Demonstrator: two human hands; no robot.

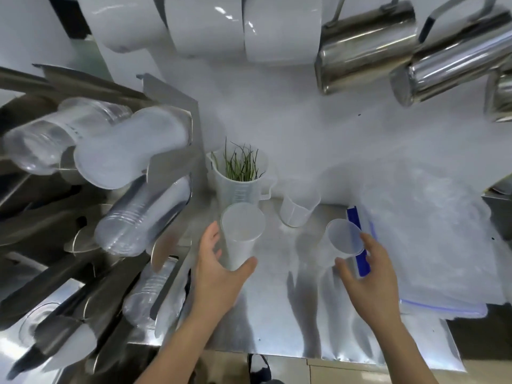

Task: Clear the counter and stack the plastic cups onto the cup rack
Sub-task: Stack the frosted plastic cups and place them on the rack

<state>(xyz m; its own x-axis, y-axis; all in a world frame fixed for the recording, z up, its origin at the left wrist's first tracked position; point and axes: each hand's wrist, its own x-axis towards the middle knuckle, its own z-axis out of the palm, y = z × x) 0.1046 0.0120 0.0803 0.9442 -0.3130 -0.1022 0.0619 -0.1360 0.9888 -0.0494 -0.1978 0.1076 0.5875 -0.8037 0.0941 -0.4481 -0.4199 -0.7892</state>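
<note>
Head view only. Left hand (219, 268) is cupped around a frosted plastic cup (242, 234), thumb on the near side, fingers on the far left side; cup stands on the steel counter (277, 306), long axis upright, mouth up toward the camera. Right hand (371, 275) is half open around a second frosted cup (345, 239), fingertips at its rim on the right, thumb low on the near side; can't tell if the grip is firm. That cup tips a little, mouth up and toward the camera.

Cup rack (91, 189) sits at the left edge of the counter, stacks of clear and frosted cups lying slanted in its slots, bases pointing out toward the viewer's left.

Behind the cups: measuring jug (241, 184) with green stalks in it (graduation marks on the side, unreadable), and a smaller clear beaker (297, 209) just right of it. Blue-edged plastic bag (432, 239) lies at right.
</note>
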